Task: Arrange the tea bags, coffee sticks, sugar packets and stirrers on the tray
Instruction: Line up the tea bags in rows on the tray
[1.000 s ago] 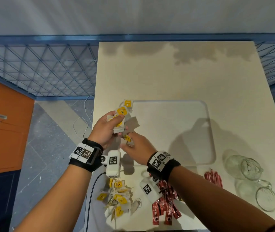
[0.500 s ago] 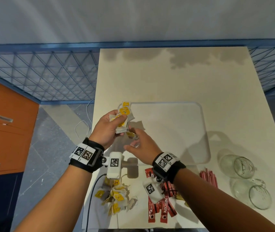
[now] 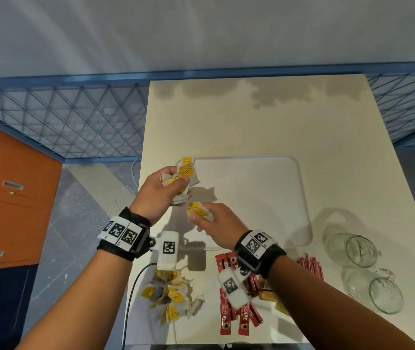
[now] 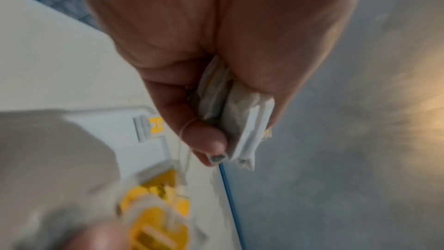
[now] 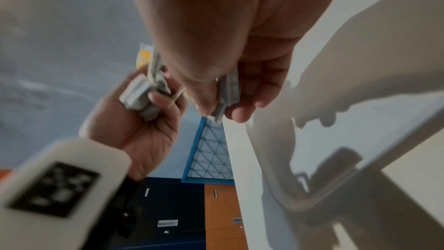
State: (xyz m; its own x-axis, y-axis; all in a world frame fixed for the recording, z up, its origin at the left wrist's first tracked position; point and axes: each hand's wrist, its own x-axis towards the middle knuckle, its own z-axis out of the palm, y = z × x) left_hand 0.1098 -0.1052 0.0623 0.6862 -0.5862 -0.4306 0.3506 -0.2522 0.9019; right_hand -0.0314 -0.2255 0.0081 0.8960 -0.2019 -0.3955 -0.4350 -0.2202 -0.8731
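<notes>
My left hand (image 3: 162,189) grips a bunch of tea bags (image 3: 185,175) with yellow tags above the white tray's (image 3: 272,198) left edge. In the left wrist view the fingers curl round the white bags (image 4: 238,113). Just right of it, my right hand (image 3: 214,223) pinches a couple of tea bags (image 3: 197,210) between thumb and fingers; the right wrist view shows them as a flat grey stack (image 5: 227,94). A thin string runs between the two bunches. More tea bags (image 3: 171,298) lie heaped on the table near me, beside red coffee sticks (image 3: 236,309).
A bundle of thin red stirrers (image 3: 311,267) lies right of my right forearm. Two glass mugs (image 3: 358,251) lie on their sides at the table's (image 3: 264,117) right. A blue wire fence and an orange cabinet (image 3: 6,198) stand to the left.
The right hand has drawn a couple of tea bags away from the left hand's bunch, down and to the right. The left hand stays over the tray's left edge.
</notes>
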